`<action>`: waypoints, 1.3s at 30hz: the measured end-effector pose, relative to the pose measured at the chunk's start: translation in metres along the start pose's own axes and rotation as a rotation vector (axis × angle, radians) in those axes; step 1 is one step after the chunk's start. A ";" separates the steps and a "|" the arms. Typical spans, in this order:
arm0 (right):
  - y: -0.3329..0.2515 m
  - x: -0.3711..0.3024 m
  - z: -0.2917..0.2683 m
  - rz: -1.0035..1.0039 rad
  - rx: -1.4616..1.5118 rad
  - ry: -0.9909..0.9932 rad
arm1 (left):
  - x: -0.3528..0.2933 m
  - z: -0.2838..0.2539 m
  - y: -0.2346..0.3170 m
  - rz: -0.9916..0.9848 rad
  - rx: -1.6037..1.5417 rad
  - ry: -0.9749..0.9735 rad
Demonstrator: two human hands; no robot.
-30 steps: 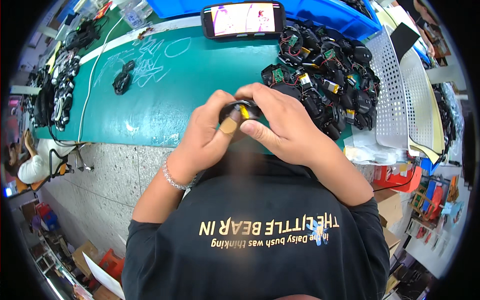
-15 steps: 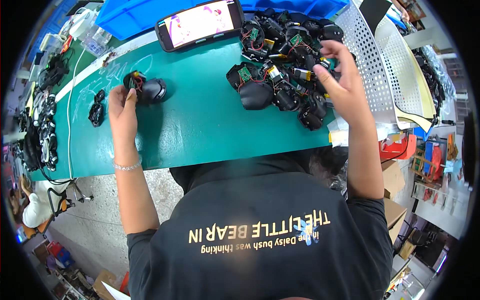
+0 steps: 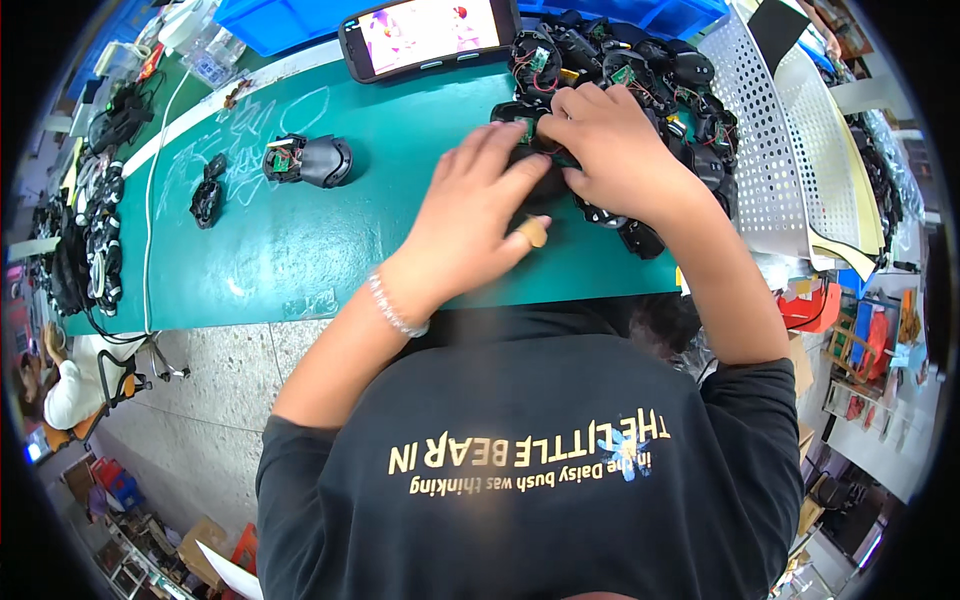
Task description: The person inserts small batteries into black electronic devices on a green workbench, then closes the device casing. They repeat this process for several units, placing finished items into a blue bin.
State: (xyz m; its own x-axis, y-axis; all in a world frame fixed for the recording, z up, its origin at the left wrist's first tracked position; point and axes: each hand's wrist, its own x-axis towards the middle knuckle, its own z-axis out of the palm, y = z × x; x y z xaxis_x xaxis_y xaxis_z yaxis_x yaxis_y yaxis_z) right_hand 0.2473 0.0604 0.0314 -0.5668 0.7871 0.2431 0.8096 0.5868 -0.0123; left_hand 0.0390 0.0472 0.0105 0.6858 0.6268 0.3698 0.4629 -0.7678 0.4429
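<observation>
Both my hands meet at the left edge of a pile of black plastic housings (image 3: 690,68) with green circuit boards, red wires and small battery cells. My left hand (image 3: 465,215), fingers bent, grips a black housing (image 3: 545,188) with an open shell and a green board; a yellow band sits on its thumb. The fingers of my right hand (image 3: 620,150) are curled against the right side of this housing, hiding much of it. Apart from the hands, at left on the green table, lies another opened black housing (image 3: 322,162) with its board showing.
A small black part (image 3: 206,195) lies farther left, beside a white cable (image 3: 150,210). A phone (image 3: 430,42) with a lit screen leans against blue bins (image 3: 290,22) at the back. White perforated trays (image 3: 765,140) stand on the right. Bundled black cables (image 3: 95,245) lie at far left.
My left hand has let go of the opened housing at left and moved right to the pile. My right hand has moved left and lower over the pile, its fingers now closed in.
</observation>
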 end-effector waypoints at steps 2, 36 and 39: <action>0.001 0.002 0.005 -0.008 -0.019 -0.054 | 0.005 0.012 0.003 -0.015 0.005 0.004; -0.057 0.020 0.012 0.260 1.191 0.790 | -0.019 -0.011 -0.007 -0.532 -2.048 0.496; -0.070 0.029 0.010 0.151 1.286 0.938 | -0.021 -0.002 -0.011 -0.485 -2.111 0.388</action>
State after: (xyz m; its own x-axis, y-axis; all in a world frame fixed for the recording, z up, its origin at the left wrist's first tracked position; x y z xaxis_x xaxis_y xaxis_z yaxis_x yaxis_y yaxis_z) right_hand 0.1727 0.0441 0.0294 0.1853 0.7450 0.6408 -0.0888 0.6621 -0.7441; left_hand 0.0182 0.0428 -0.0002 0.5009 0.8649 -0.0330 -0.7820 0.4686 0.4109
